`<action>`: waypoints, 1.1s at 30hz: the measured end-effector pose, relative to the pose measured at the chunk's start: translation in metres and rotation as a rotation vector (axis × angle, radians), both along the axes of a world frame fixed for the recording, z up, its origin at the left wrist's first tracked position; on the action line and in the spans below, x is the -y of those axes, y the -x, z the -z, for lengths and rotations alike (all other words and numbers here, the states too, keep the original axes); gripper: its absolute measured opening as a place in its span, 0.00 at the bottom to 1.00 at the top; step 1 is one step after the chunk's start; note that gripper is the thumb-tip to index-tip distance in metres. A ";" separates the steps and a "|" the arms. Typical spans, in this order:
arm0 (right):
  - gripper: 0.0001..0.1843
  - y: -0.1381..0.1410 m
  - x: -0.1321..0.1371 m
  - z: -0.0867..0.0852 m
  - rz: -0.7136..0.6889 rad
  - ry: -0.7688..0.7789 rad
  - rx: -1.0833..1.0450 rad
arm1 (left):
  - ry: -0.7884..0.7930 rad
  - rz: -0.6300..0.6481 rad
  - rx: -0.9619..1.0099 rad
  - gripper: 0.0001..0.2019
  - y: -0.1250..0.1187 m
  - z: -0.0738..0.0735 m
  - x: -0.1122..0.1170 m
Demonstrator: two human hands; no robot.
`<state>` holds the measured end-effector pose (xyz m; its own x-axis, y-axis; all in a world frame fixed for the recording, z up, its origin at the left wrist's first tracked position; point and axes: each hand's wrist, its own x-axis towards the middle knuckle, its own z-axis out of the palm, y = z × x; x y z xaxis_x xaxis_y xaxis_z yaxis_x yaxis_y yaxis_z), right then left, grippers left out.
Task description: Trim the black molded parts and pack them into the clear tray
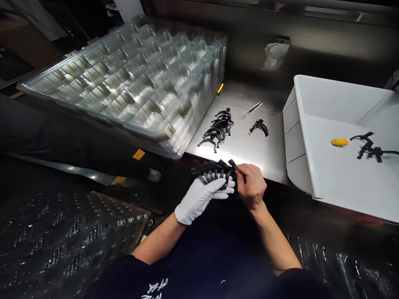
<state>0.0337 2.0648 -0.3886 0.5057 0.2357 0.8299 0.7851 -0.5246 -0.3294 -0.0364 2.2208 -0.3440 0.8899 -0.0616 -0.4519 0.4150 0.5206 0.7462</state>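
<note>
My left hand [202, 194], in a white glove, is closed around a row of several black curved plastic parts [215, 172], held in front of the table's edge. The bare fingers of my right hand [252, 185] pinch the rightmost black part [232, 165] of that row. Beyond my hands, a heap of similar black parts [218, 129] lies on the metal table. One more black part [259, 127] rests by itself to the right of the heap, and a pair of tweezers [250, 111] lies between them.
Stacked clear plastic trays [177, 145] stand at the left, with a yellow-and-black tool [220, 89] beside them. At the right, a white bin [299, 137] holds black parts [370, 149] and a yellow object [339, 142]. A small plastic bag [276, 56] is at the back.
</note>
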 end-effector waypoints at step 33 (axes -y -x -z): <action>0.17 0.006 -0.033 -0.007 -0.824 0.250 -0.117 | -0.017 -0.224 -0.051 0.19 0.084 -0.012 0.017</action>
